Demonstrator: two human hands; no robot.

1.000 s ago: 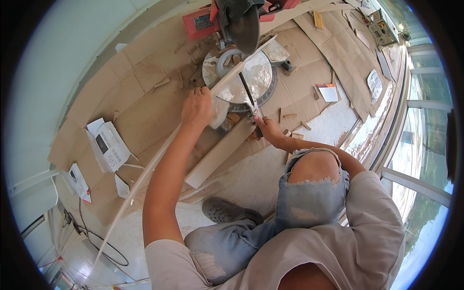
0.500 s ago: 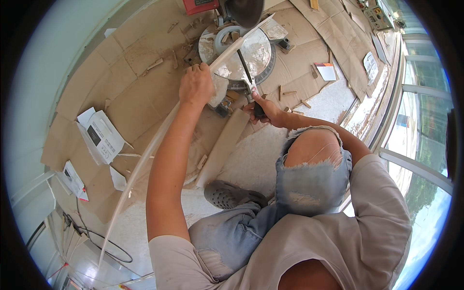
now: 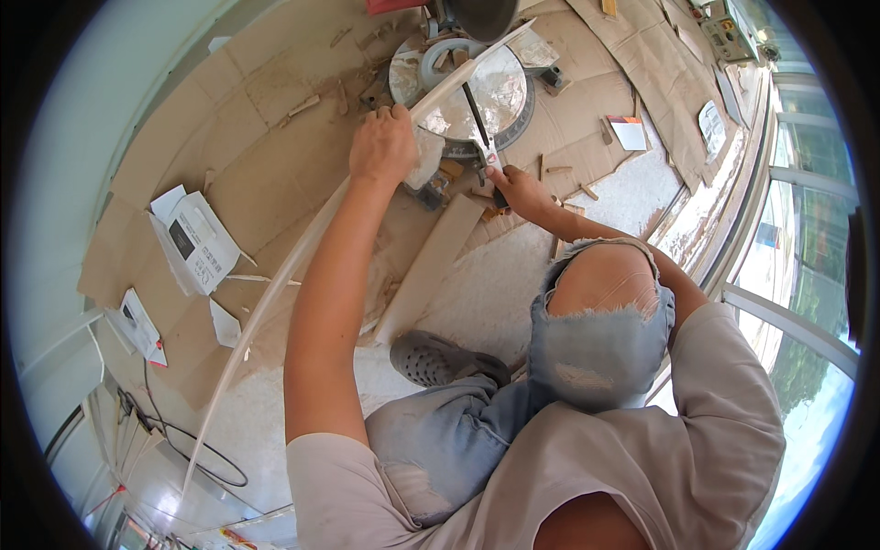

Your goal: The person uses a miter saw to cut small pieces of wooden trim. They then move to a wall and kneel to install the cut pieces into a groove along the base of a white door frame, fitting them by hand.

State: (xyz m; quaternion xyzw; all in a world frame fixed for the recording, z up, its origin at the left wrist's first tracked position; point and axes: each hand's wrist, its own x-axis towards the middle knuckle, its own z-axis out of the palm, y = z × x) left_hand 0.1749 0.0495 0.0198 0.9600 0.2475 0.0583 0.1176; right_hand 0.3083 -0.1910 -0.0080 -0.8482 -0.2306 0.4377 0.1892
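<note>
A long pale wooden strip (image 3: 447,89) slants across the round turntable (image 3: 502,101) of a miter saw and trails back past my left forearm toward the lower left. My left hand (image 3: 383,145) is closed around this strip just left of the turntable. At the turntable's front edge, my right hand (image 3: 521,192) has its fingers wrapped round the miter handle (image 3: 489,158), with the thumb on top. The saw's dark round head (image 3: 481,16) is above the far side of the table, partly cut off by the picture's edge.
Cardboard sheets (image 3: 266,137) cover the floor, strewn with wood scraps. A flat board (image 3: 431,266) lies before my shoe (image 3: 445,359). An opened white carton (image 3: 197,240) lies at left, with a black cable (image 3: 206,463) below. Window frames (image 3: 793,321) run along the right.
The saw and surrounding floor have shifted slightly right and up in view. Both hands keep their holds; less of my right hand's fingers shows under the handle.
</note>
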